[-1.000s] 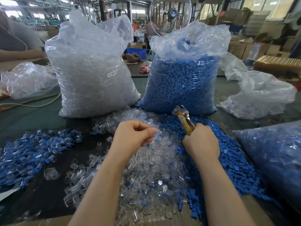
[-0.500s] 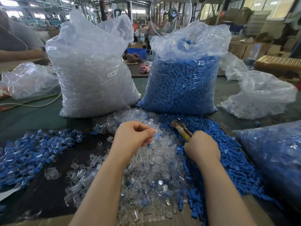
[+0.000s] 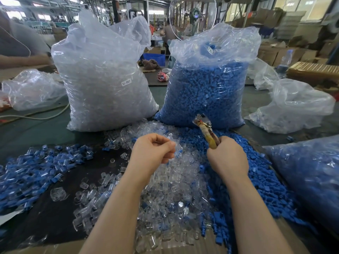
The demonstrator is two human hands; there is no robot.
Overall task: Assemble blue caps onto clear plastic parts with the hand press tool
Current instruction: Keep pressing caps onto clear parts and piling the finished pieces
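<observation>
A person's two bare forearms reach forward over a dark work table [image 3: 45, 222] in a large factory hall. The left hand [image 3: 152, 154] is curled into a loose fist above a heap of clear plastic parts [image 3: 170, 182], thumb against the fingers; whether a part is pinched there cannot be told. The right hand [image 3: 227, 158] grips the yellowish handles of the hand press tool [image 3: 206, 131], whose metal head points up and away, tilted slightly left, above a spread of loose blue caps [image 3: 256, 180] on the right side of the table. To the left lies a separate pile of clear parts with blue caps fitted [image 3: 33, 173]. Behind the heaps stand two tall plastic sacks, just beside each other: a sack of clear parts [image 3: 104, 83] bearing a small white label, and a sack of blue caps [image 3: 207, 88]. A further bag of blue pieces [image 3: 310, 176] sits at the right edge. Crumpled, mostly slack clear bags [image 3: 295, 107] lie on the green surface further back on both sides, and a pale cable [image 3: 36, 116] runs along the left. In the background are cardboard boxes [image 3: 275, 52], a blue crate [image 3: 154, 58], a fan [image 3: 195, 14], bright windows, and another person's arm [image 3: 23, 59] at the far left.
</observation>
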